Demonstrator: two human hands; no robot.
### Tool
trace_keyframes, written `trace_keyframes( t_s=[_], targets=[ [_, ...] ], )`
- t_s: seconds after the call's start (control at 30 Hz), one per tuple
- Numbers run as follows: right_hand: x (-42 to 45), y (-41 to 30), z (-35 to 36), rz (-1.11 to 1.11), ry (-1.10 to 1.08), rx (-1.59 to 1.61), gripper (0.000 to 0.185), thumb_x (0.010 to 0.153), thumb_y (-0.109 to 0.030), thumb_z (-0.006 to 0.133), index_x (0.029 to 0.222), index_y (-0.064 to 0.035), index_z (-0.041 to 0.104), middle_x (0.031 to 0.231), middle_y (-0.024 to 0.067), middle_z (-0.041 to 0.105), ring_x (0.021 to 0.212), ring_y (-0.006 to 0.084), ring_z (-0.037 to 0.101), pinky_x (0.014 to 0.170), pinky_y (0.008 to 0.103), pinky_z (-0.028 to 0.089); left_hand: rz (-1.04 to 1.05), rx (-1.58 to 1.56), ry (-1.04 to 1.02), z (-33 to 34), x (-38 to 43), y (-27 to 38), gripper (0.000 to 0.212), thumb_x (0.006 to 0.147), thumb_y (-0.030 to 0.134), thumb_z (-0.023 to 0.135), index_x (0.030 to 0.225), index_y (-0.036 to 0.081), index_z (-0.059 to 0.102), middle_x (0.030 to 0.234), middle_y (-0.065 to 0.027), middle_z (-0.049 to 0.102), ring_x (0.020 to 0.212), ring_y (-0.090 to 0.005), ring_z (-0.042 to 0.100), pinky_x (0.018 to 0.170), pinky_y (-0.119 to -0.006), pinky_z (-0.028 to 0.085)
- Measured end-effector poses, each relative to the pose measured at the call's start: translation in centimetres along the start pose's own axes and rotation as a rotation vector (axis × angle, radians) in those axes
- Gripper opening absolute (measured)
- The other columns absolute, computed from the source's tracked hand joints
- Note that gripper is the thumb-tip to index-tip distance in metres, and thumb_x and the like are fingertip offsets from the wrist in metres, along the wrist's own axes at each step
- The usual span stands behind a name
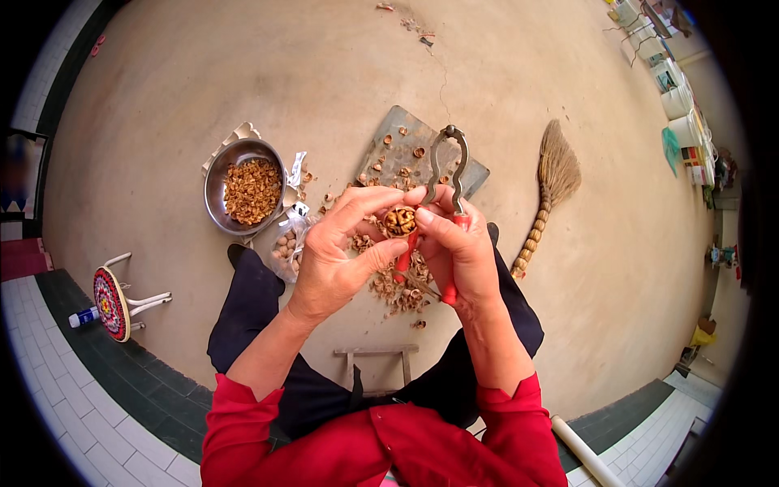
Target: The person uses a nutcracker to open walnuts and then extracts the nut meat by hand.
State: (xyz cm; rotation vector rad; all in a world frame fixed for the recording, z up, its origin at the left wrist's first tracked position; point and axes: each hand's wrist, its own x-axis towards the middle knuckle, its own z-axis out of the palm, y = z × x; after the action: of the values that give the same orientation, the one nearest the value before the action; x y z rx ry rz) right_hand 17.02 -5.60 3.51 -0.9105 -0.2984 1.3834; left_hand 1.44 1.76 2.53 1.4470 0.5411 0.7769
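Observation:
My left hand (pixel 348 249) holds a partly opened walnut (pixel 400 221), its kernel showing, between fingers and thumb. The fingertips of my right hand (pixel 459 243) touch the nut's right side, while that hand also holds a metal nutcracker (pixel 465 176) with red handles, its hinge pointing away from me. Beneath my hands, broken shells (pixel 405 295) lie heaped on the floor. A worn flat board (pixel 411 143) with shell pieces on it lies beyond. To the left, a steel bowl (pixel 213 201) contains walnut kernels (pixel 251 190), and a clear plastic bag (pixel 286 249) of whole walnuts sits nearer me.
A straw hand broom (pixel 543 189) lies on the floor to the right. At the left, a round stool (pixel 112 304) with a patterned cover is tipped over. White buckets (pixel 677 100) line the far right side. A wooden frame (pixel 376 351) is between my legs.

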Motion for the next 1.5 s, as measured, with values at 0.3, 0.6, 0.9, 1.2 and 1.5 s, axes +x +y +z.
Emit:
trace_keyframes(
  t_s=[0.3,0.6,0.9,1.2,1.5],
  targets=[
    [-0.6,-0.1,1.3,-0.223,0.067,-0.311,0.033,0.089,0.0,0.068,0.116,0.0,0.05,0.104,0.0086,0.063,0.09,0.0119,0.063,0.078,0.0267,0.053,-0.269,-0.354,0.057,-0.2,-0.2,0.9,0.041,0.089,0.003,0.069,0.127,-0.006,0.057,0.116,-0.0138,0.066,0.102,-0.0162,0.065,0.086,-0.029,0.055],
    [-0.7,0.6,1.3,-0.26,0.028,-0.546,0.032,0.09,0.001,0.065,0.118,0.0003,0.049,0.104,0.0083,0.062,0.094,0.0115,0.062,0.081,0.0271,0.053,-0.297,-0.464,0.135,-0.4,-0.3,-0.3,0.032,0.093,0.003,0.065,0.123,-0.006,0.06,0.108,-0.0146,0.07,0.095,-0.0183,0.069,0.081,-0.03,0.058],
    [-0.3,0.5,0.5,-0.3,0.053,-0.68,0.031,0.09,0.009,0.05,0.12,0.0013,0.049,0.107,0.0088,0.062,0.094,0.0121,0.061,0.083,0.0276,0.051,-0.406,-0.765,0.108,-2.1,0.0,-0.4,0.042,0.098,0.016,0.06,0.131,-0.007,0.052,0.111,-0.0192,0.067,0.091,-0.0194,0.068,0.081,-0.028,0.057],
    [0.1,1.7,-0.4,-0.562,-0.051,-1.266,0.063,0.066,0.014,0.053,0.127,0.0005,0.046,0.107,0.022,0.053,0.095,0.0422,0.054,0.082,0.0449,0.045,-0.375,-0.843,0.057,-2.6,0.1,-0.5,0.038,0.096,0.012,0.062,0.13,-0.005,0.054,0.111,-0.0181,0.067,0.096,-0.023,0.069,0.085,-0.031,0.057],
    [0.0,1.3,0.2,-0.7,-0.115,-1.585,0.068,0.066,0.009,0.059,0.132,0.0079,0.044,0.113,0.0226,0.053,0.102,0.0391,0.053,0.09,0.0446,0.043,-0.399,-0.785,0.07,-2.7,-0.1,-1.2,0.038,0.093,0.019,0.069,0.121,-0.004,0.058,0.109,-0.0174,0.068,0.084,-0.0167,0.064,0.076,-0.025,0.053]
  ],
)
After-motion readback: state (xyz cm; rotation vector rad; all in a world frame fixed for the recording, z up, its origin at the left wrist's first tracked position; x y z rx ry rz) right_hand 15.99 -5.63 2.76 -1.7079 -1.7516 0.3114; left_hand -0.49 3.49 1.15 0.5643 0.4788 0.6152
